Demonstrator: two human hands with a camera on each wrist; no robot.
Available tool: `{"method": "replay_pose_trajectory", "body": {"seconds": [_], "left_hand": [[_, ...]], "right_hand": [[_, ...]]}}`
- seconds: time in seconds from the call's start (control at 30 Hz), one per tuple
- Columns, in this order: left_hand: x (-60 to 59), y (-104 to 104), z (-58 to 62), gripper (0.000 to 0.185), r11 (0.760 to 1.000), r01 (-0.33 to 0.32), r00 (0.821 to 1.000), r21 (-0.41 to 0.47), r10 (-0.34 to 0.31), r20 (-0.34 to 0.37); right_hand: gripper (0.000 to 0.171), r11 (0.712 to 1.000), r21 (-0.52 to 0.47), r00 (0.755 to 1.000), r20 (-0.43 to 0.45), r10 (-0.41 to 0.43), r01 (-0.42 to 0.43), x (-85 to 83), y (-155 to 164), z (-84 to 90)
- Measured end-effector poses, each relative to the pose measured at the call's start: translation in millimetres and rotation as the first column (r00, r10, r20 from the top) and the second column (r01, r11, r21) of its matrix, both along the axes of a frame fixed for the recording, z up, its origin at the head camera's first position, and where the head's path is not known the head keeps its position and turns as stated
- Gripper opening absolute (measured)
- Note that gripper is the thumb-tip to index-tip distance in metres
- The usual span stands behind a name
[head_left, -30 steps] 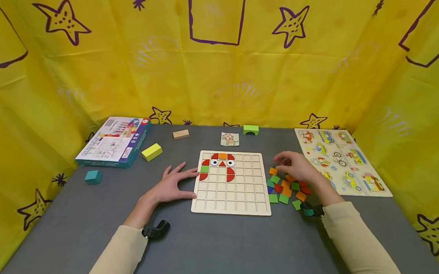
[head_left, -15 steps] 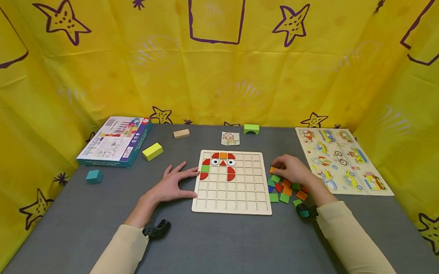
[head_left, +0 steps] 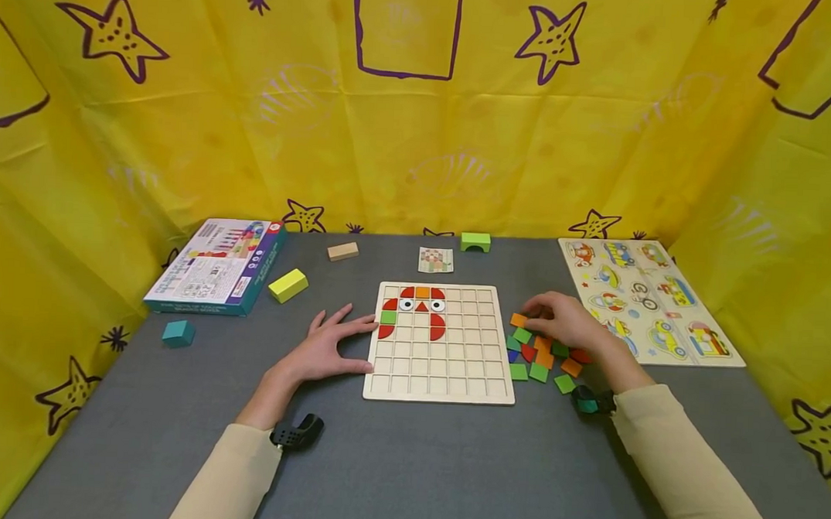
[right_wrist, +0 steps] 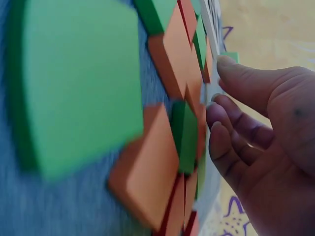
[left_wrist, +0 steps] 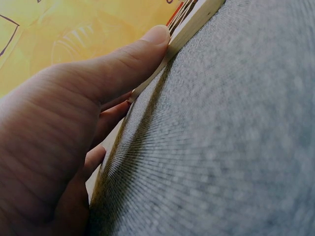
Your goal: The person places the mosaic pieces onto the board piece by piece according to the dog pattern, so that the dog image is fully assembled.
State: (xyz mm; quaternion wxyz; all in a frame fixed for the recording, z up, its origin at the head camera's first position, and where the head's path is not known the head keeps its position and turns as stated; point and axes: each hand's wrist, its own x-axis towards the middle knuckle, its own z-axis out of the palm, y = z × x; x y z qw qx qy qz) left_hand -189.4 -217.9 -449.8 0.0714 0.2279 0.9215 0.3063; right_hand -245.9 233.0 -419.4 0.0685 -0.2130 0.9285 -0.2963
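A square wooden grid board [head_left: 467, 355] lies in the middle of the table. Red, orange and green tiles and two eye tiles [head_left: 406, 305] fill some cells at its upper left. My left hand [head_left: 324, 354] rests beside it, thumb and fingertips at its left edge; the left wrist view shows the thumb [left_wrist: 142, 46] on that edge. Right of the board, my right hand [head_left: 567, 320] hovers over a loose tile pile [head_left: 543, 356], fingers loosely bent. Its fingertips are beside an orange tile [head_left: 518, 320]. In the right wrist view, nothing shows between thumb and fingers.
A small pattern card [head_left: 435, 260] and a green arch block [head_left: 475, 242] stand behind the board. To the left are a boxed game [head_left: 213, 270], a yellow block [head_left: 288, 286], a plain wooden block [head_left: 342, 251] and a teal block [head_left: 178, 333]. A picture puzzle [head_left: 646, 300] lies right.
My right hand came down and left onto the orange tile at the pile's far left, then drew slightly back right, uncovering more of it. My left hand stays at the board's edge.
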Motion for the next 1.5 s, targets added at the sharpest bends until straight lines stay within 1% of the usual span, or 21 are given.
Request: {"method": "replay_pose_trajectory", "body": {"seconds": [0.13, 0.27, 0.4, 0.53, 0.67, 0.9, 1.0, 1.13, 1.3, 1.4, 1.5], "left_hand": [[0.0, -1.9, -1.2, 0.077, 1.000, -0.003, 1.000, 0.004, 0.003, -0.006], [0.1, -2.9, -2.7, 0.077, 1.000, -0.007, 1.000, 0.004, 0.007, -0.007], [0.6, -2.8, -2.6, 0.077, 1.000, -0.003, 1.000, 0.003, 0.003, -0.007], [0.4, -2.8, -1.4, 0.077, 1.000, 0.003, 1.000, 0.003, -0.002, -0.008], [-1.3, -2.3, -0.5, 0.076, 1.000, 0.010, 1.000, 0.006, -0.010, -0.012], [-2.6, -0.4, -0.7, 0.076, 1.000, 0.014, 1.000, 0.005, -0.014, -0.010], [-1.9, 0.3, 0.1, 0.076, 1.000, 0.010, 1.000, 0.003, -0.010, -0.009], [-1.3, 1.0, -0.4, 0.076, 1.000, 0.002, 1.000, -0.005, -0.002, -0.004], [-0.8, -0.3, -0.8, 0.076, 1.000, -0.001, 1.000, -0.006, 0.001, 0.001], [-0.6, -1.5, -1.1, 0.076, 1.000, -0.002, 1.000, -0.009, 0.002, -0.005], [0.2, -2.3, -0.7, 0.075, 1.000, 0.000, 1.000, -0.007, 0.000, -0.009]], "right_hand": [[0.027, 1.000, -0.006, 0.999, 0.037, -0.024, 0.024, 3.4, 11.9, 4.2], [0.026, 0.999, 0.010, 0.999, 0.021, -0.039, 0.038, 8.1, 27.2, 5.7], [0.021, 1.000, 0.019, 1.000, -0.003, -0.019, 0.019, 15.8, 42.4, 6.2], [0.016, 0.999, 0.036, 1.000, -0.001, 0.003, -0.003, 22.5, 52.6, 7.9], [0.013, 0.998, 0.066, 1.000, 0.016, 0.015, -0.016, 27.3, 56.8, 8.1], [0.009, 0.995, 0.094, 0.999, -0.036, 0.031, -0.027, 29.6, 57.5, 3.1], [0.009, 0.995, 0.093, 0.999, -0.033, 0.024, -0.021, 30.2, 56.7, 2.8], [0.010, 0.998, 0.061, 1.000, 0.006, -0.001, 0.000, 32.9, 54.8, 7.7], [0.010, 0.999, -0.047, 0.998, 0.057, -0.003, 0.005, 32.7, 47.7, 18.8], [0.008, 0.996, -0.088, 0.998, 0.070, 0.008, -0.001, 27.5, 34.8, 22.1], [0.007, 0.994, -0.108, 0.997, 0.067, 0.025, -0.018, 20.4, 14.4, 22.2]]}}
